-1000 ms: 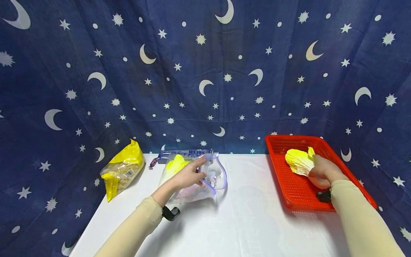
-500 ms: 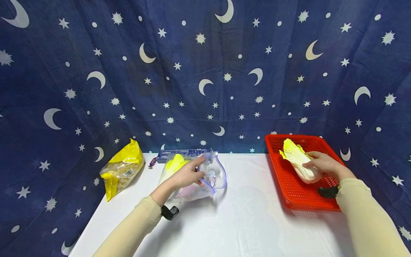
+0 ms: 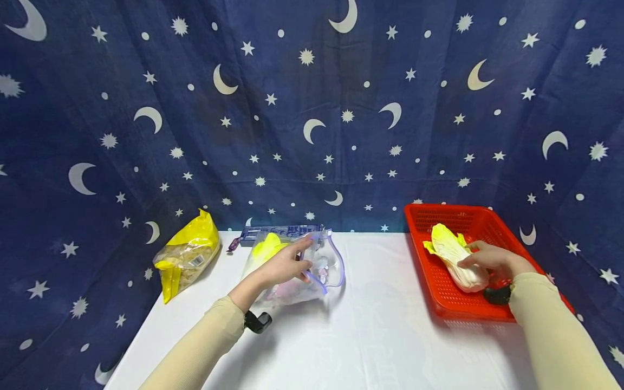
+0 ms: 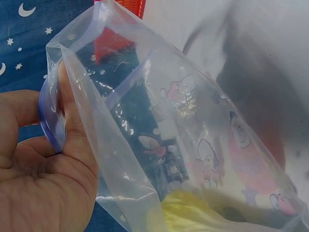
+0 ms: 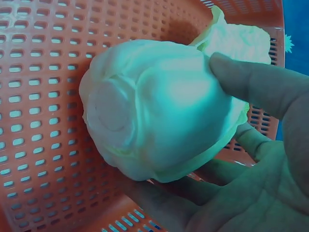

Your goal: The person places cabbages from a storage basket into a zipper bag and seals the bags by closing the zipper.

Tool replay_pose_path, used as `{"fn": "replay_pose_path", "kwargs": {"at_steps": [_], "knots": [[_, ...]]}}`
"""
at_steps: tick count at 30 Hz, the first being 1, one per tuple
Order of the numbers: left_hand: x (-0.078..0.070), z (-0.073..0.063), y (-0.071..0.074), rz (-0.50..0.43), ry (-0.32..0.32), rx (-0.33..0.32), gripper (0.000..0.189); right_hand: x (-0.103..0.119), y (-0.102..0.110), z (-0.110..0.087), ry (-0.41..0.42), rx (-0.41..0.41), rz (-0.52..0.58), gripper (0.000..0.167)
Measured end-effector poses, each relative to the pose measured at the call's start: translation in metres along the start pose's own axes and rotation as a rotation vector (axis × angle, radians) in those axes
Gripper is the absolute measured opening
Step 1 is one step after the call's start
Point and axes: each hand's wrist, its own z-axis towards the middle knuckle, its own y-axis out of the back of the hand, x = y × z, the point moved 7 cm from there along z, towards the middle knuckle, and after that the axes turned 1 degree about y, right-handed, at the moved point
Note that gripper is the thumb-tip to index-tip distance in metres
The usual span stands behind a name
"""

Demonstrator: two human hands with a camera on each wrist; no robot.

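While pinching the purple-rimmed clear plastic bag (image 4: 193,96) with the left hand (image 3: 287,265), grips the pale yellow-leaved cabbage (image 3: 453,257) in the right hand (image 3: 494,260), lower than before within the red plastic basket (image 3: 453,307), not yet lifted out.

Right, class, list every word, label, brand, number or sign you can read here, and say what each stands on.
No word, brand or number can be read.
Blue box: pale print, too small to read.
Yellow-and-clear packet: a barcode, any digits too small.
Purple wrapper: markings too small.
Zip-seal bag: cartoon figures; no legible words.
White table cover: faint marks, unreadable.
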Motion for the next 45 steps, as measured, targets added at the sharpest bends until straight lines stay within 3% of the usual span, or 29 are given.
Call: {"fn": "replay_pose_path", "kwargs": {"at_steps": [5, 13, 18, 24, 32, 38, 45], "knots": [[0.0, 0.0, 0.0, 0.016, 0.003, -0.001, 0.068, 0.002, 0.001, -0.001, 0.008, -0.024, -0.014, 0.093], [-0.001, 0.0, 0.0, 0.012, 0.007, -0.006, 0.068, 0.012, 0.011, -0.007, 0.086, -0.15, -0.024, 0.08], [-0.001, -0.001, 0.002, 0.019, 0.01, -0.029, 0.069, 0.028, 0.019, -0.013, 0.167, -0.233, 0.06, 0.081], [-0.003, -0.003, 0.006, 0.025, 0.017, -0.045, 0.07, 0.062, 0.016, -0.024, 0.257, -0.25, 0.204, 0.083], [-0.003, -0.002, 0.007, 0.037, 0.025, -0.044, 0.068, 0.118, -0.016, -0.038, 0.429, -0.19, 0.314, 0.067], [-0.005, -0.001, 0.004, 0.017, 0.024, -0.044, 0.068, 0.147, -0.051, -0.043, 0.515, -0.162, 0.303, 0.063], [-0.006, 0.0, 0.004, -0.005, 0.017, -0.042, 0.068, 0.167, -0.097, -0.037, 0.611, -0.205, 0.225, 0.058]]}}
